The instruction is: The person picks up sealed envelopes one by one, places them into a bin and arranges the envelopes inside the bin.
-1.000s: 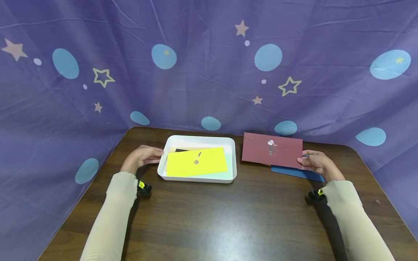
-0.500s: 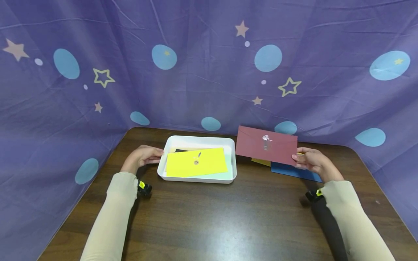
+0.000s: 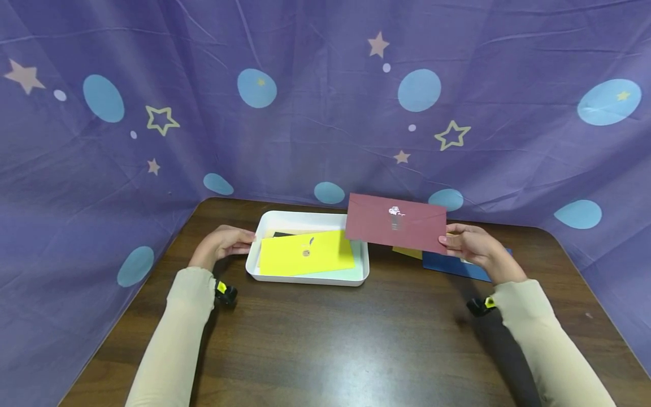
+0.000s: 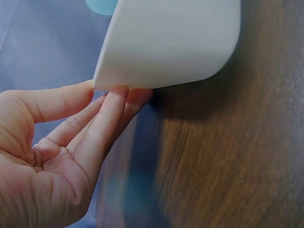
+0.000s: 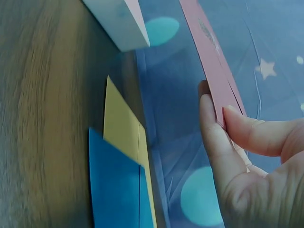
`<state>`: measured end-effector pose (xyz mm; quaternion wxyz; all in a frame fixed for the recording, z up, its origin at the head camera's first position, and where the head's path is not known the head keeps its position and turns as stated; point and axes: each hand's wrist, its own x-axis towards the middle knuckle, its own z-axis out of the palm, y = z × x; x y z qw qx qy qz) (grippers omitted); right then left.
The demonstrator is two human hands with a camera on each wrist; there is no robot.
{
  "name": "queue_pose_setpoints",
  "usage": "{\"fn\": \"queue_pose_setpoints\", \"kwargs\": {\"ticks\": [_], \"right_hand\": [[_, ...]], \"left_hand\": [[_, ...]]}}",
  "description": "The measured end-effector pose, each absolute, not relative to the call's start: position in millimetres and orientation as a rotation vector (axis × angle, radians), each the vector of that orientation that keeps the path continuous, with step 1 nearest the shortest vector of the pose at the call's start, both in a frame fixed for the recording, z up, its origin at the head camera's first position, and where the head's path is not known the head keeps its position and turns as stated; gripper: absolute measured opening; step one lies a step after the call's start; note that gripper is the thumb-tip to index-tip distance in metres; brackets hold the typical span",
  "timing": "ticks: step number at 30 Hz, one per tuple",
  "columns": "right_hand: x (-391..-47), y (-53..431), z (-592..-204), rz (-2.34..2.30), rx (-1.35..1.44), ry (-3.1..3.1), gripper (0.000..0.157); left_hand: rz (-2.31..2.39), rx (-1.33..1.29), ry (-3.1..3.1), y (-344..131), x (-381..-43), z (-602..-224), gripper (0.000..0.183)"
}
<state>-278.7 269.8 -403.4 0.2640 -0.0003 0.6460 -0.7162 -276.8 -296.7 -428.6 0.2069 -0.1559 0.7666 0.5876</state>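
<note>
My right hand (image 3: pixel 475 246) pinches a dark red envelope (image 3: pixel 373 220) by its right end, thumb on the near face and fingers behind. The envelope is raised off the table, and its left end overlaps the right rim of a white tray (image 3: pixel 315 280) in the head view. At the tray's left end, my left hand (image 3: pixel 224 244) holds the rim, thumb tip at the edge and fingertips on the outer wall (image 4: pixel 166 42). Inside the tray a bright yellow envelope (image 3: pixel 285 257) lies over a pale green one (image 3: pixel 358 265), a cream one and something dark.
Right of the tray, a blue envelope (image 3: pixel 452 267) lies over a gold envelope (image 3: pixel 407 253) on the brown wooden table (image 3: pixel 325 339). A purple curtain (image 3: pixel 315 85) with stars and blue ovals hangs along the table's back and sides.
My right hand has lifted the red envelope and carried it left, from above the blue and gold envelopes to the tray's right rim. The left hand and tray have stayed put.
</note>
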Motion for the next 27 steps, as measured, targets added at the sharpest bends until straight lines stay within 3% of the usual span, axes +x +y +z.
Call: {"fn": "queue_pose_setpoints", "kwargs": {"ticks": [7,14,27], "right_hand": [[-275,253,-396,-1.87,-0.028,1.817,0.015],[-274,240,-393,-1.783,-0.033,1.877,0.025],[-278,216,-386,-1.699,-0.053,1.923,0.024]], "left_hand": [[1.633,-0.423,2.142,-298,-279,-429,0.05],[1.629,-0.416,2.143,-296,-278,-427,0.05],[1.638,-0.39,2.143,-298,-279,-431,0.049]]}}
